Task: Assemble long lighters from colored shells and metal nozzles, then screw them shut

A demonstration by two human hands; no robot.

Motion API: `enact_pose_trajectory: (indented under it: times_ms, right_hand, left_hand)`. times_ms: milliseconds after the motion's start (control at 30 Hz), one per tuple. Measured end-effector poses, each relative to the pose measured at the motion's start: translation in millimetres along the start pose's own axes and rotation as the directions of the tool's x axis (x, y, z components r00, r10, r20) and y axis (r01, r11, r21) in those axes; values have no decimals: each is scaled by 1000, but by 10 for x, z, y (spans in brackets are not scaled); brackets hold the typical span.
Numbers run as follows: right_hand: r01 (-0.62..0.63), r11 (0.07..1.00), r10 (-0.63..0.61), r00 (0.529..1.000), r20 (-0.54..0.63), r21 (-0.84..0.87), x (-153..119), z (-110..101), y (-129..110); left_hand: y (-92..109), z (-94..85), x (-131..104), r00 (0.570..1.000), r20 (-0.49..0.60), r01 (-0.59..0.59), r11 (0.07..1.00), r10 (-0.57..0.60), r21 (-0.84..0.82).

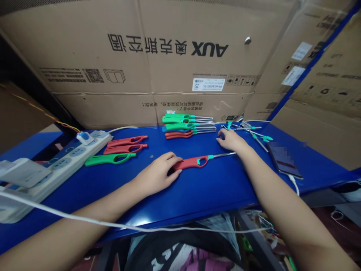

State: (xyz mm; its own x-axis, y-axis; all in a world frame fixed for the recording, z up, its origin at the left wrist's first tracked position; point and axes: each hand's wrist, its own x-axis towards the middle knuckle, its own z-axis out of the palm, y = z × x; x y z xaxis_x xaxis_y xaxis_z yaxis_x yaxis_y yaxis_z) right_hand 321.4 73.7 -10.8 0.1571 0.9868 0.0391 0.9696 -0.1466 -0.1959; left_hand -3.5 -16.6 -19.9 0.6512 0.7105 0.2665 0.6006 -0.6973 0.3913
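My left hand point(162, 171) is closed round the rear end of a red gas lighter point(189, 163), which lies on the blue tabletop with its turquoise trigger and metal tube pointing right. Beyond the tube's tip, my right hand point(231, 140) has curled fingers by the tubes and turquoise trigger parts point(255, 139); what lies between its fingertips is too small to make out. To its left, a stack of finished-looking green and red lighters point(180, 126) has tubes fitted. Further left lie two red handles point(126, 145) and a green handle point(111, 159), all without tubes.
A white power strip point(60, 165) with plugs runs along the left side. A phone point(283, 160) on a white cable lies at right. Tiny metal pieces point(151, 156) rest near the handles. Cardboard point(169, 79) walls the back; a white cord point(141, 229) crosses in front.
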Motion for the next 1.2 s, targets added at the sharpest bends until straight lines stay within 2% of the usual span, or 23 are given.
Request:
enact_pose_trajectory:
  times_ms: [133,267,333,400,433,467,533,600,733,867,933,1200]
  right_hand:
    - [-45,999,45,999,20,0,7,20,3]
    - [-53,998,54,998,-14,14,-28,-82,24]
    - [-47,996,59,986,-158,75,-76,-182,7]
    - [47,959,82,898,-433,281,-149,-291,-62]
    - [136,908,99,849,-519,395,-195,-339,-122]
    - [233,833,97,831,-548,501,-248,-376,-201]
    - [375,644,13,866,-500,667,-370,-411,-407]
    - [418,504,-165,906,-391,756,-504,-381,-654]
    - [468,378,-419,856,-304,799,-741,-161,-1093]
    - [614,336,-579,733,-357,715,-861,96,-1249]
    - [652,345,-610,702,-366,675,-877,175,-1243]
    - [601,357,-628,721,-293,715,-835,262,-1234]
  left_hand:
    - [48,12,-13,998,32,-52,999,53,-13]
    - [87,19,-30,995,58,-80,997,81,-16]
    - [102,29,-37,995,57,-81,996,82,-24]
    - [114,43,-41,996,48,-80,996,81,-31]
    - [119,50,-42,996,43,-79,996,80,-35]
    - [125,56,-42,996,36,-79,996,80,-39]
    - [137,62,-42,996,24,-83,995,84,-47]
    - [150,62,-45,996,12,-92,994,92,-52]
    - [171,56,-55,995,9,-98,994,99,-52]
    - [177,56,-55,993,11,-116,990,117,-75]
    - [175,58,-52,992,9,-127,988,128,-84]
    - [161,70,-51,990,-11,-139,983,139,-116]
